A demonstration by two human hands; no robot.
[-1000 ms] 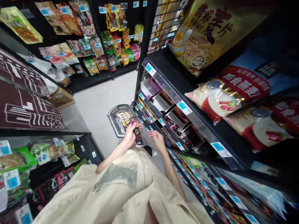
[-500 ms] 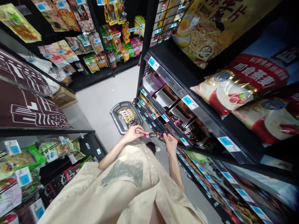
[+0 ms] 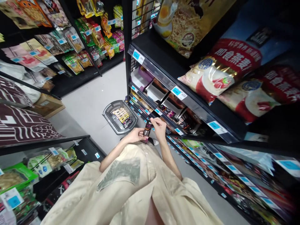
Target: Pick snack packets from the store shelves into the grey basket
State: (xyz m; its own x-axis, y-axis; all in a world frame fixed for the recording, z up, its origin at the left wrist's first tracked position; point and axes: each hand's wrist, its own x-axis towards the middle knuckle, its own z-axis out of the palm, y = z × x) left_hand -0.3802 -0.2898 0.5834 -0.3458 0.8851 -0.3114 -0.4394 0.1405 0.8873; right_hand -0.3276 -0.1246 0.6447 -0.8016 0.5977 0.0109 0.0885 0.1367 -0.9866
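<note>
A small dark snack packet [image 3: 147, 128] with purple-pink ends is held between both hands in front of my body. My left hand [image 3: 135, 135] grips its lower end, fingers closed on it. Its upper end is pinched by my right hand [image 3: 159, 126]. The packet stands on a slant with its printed face partly turned up; the print is too small to read. Just beyond the hands, a dark grey shopping basket [image 3: 108, 123] rests on the floor. Several light, yellow and dark packets [image 3: 123, 116] lie in it.
Close on my right is a black shelf [image 3: 157, 65] with price tags and large oatmeal bags [image 3: 217, 72]. Purple-wrapped packets [image 3: 167, 110] sit on its lower tier. Hanging snack bags [image 3: 79, 62] line the far shelf. A cardboard box [image 3: 48, 104] and another shelf [image 3: 91, 147] stand left.
The packet has turned from lying level to a steep slant, its face now showing. My right hand has moved up and left, nearer my left hand. The view has shifted right.
</note>
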